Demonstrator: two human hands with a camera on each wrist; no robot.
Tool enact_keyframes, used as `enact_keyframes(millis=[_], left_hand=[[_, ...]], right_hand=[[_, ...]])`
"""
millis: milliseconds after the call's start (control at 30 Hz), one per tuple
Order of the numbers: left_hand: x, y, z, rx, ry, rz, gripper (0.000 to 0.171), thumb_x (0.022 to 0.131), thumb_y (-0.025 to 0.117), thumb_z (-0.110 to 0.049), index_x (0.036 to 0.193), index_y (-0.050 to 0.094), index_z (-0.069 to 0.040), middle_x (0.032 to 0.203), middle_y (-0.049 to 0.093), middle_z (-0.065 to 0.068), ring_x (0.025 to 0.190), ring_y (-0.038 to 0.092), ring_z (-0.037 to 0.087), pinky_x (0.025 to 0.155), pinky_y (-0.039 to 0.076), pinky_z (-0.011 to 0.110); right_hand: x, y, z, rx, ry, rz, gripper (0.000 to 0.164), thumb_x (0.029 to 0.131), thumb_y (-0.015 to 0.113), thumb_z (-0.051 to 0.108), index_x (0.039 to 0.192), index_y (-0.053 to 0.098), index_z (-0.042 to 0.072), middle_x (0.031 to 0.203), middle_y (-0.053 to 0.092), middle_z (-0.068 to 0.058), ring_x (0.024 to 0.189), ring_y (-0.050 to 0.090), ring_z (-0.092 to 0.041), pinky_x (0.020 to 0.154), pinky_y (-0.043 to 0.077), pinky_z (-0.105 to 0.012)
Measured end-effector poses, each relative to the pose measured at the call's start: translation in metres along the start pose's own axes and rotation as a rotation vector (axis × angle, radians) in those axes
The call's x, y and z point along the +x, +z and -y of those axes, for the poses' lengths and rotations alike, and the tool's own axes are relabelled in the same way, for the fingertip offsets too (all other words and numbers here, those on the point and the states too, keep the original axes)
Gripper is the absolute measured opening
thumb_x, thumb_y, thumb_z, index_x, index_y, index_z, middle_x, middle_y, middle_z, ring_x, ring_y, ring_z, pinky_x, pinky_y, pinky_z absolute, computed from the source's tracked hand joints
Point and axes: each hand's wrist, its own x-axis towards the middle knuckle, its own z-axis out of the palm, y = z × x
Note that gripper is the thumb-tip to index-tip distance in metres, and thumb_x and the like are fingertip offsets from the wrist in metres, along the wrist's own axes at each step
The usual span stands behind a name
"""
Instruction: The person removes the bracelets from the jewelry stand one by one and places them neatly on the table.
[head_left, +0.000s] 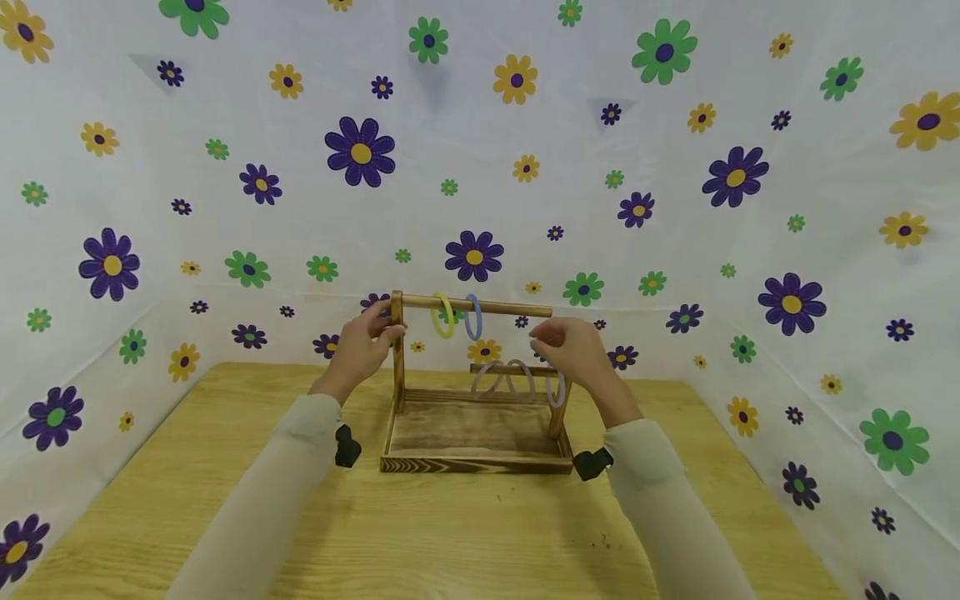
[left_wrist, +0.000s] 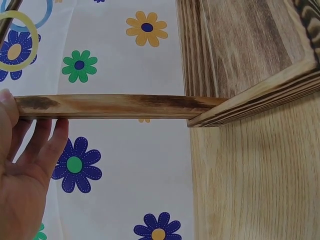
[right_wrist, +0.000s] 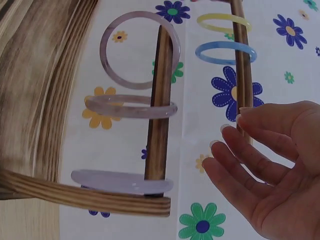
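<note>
A brown wooden bangle stand (head_left: 476, 465) rises from a shallow tray. My left hand (head_left: 360, 354) grips its left post (left_wrist: 115, 106) near the top, thumb on one side and fingers on the other. A yellow bangle (left_wrist: 35, 42) and a blue bangle (right_wrist: 215, 60) hang from the upper bar (head_left: 517, 309). Beside that bar's free right end is my right hand (right_wrist: 275, 165), its fingers loosely bent and holding nothing; whether the fingertips touch the bar I cannot tell. Three pale purple bangles (right_wrist: 122, 186) hang on the lower bar (right_wrist: 160, 90), spaced apart.
The stand sits on a light wooden table (head_left: 450, 533) towards its back edge. White cloth (head_left: 480, 125) printed with flowers surrounds the table behind and at both sides. Black devices (head_left: 347, 446) are strapped at both wrists. Small dark specks lie on the table at right.
</note>
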Motion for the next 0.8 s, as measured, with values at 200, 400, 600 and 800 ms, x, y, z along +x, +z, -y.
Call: enact_keyframes(millis=[200, 400, 600, 800], left_hand=[[0.001, -0.001, -0.002, -0.004, -0.014, -0.005, 0.056, 0.107, 0.057, -0.024, 0.157, 0.041, -0.004, 0.134, 0.068, 0.024, 0.125, 0.066, 0.040, 0.106, 0.054, 0.056], [0.001, 0.001, -0.001, 0.002, -0.020, -0.001, 0.057, 0.107, 0.057, -0.026, 0.157, 0.040, -0.004, 0.135, 0.067, 0.024, 0.125, 0.066, 0.040, 0.106, 0.054, 0.056], [0.000, 0.001, -0.001, -0.005, -0.011, -0.003, 0.056, 0.108, 0.057, -0.024, 0.157, 0.040, -0.005, 0.134, 0.068, 0.024, 0.123, 0.067, 0.040, 0.104, 0.055, 0.056], [0.001, 0.002, -0.001, -0.002, 0.009, -0.015, 0.054, 0.108, 0.057, -0.022, 0.155, 0.042, -0.003, 0.131, 0.069, 0.025, 0.121, 0.068, 0.040, 0.102, 0.056, 0.056]], right_hand=[[0.009, 0.007, 0.009, 0.034, -0.008, 0.002, 0.019, 0.097, 0.071, 0.012, 0.111, 0.077, 0.001, 0.104, 0.078, -0.017, 0.091, 0.075, -0.030, 0.083, 0.062, -0.045], [0.012, 0.013, 0.016, 0.084, 0.009, -0.001, 0.019, 0.094, 0.075, 0.011, 0.111, 0.077, 0.003, 0.105, 0.078, -0.017, 0.096, 0.075, -0.031, 0.087, 0.062, -0.047], [0.018, 0.021, 0.024, 0.103, 0.008, -0.013, 0.021, 0.095, 0.075, 0.016, 0.110, 0.078, 0.002, 0.104, 0.079, -0.016, 0.095, 0.075, -0.031, 0.086, 0.062, -0.046], [0.023, 0.027, 0.033, 0.111, 0.019, -0.034, 0.023, 0.096, 0.075, 0.021, 0.110, 0.078, 0.003, 0.103, 0.079, -0.014, 0.092, 0.075, -0.028, 0.084, 0.061, -0.043]])
